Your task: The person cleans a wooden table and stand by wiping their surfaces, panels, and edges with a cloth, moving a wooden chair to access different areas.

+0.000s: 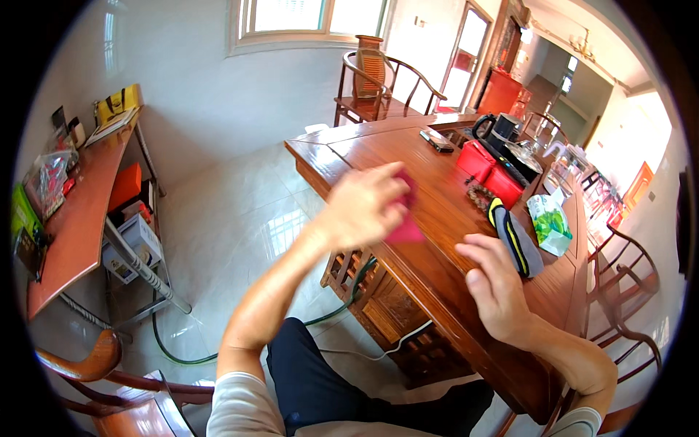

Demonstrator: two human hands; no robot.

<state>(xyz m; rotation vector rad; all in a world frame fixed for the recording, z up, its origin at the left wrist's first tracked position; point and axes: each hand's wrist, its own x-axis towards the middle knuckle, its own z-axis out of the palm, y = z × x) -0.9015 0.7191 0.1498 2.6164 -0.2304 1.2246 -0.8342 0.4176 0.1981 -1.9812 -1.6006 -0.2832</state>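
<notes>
My left hand [368, 207] is over the left edge of a polished wooden table and blurred by motion. Its fingers are curled on a magenta piece of cloth or paper [404, 229], partly hidden behind the hand. Holding nothing, my right hand [497, 289] hovers at or just above the near part of the tabletop [437, 218], fingers bent and apart. Close beyond it lies a grey pouch [516, 240] with a black and yellow zip edge. A green and white tissue pack [549, 224] stands to the right of the pouch.
Red cases [491, 169], a beaded bracelet [479, 196], a dark kettle [502, 128] and a phone-like device [436, 140] are farther along the table. At left is a side table [82, 213] with bags. A green hose [185, 360] runs across the floor. Wooden chairs [377, 82] stand around.
</notes>
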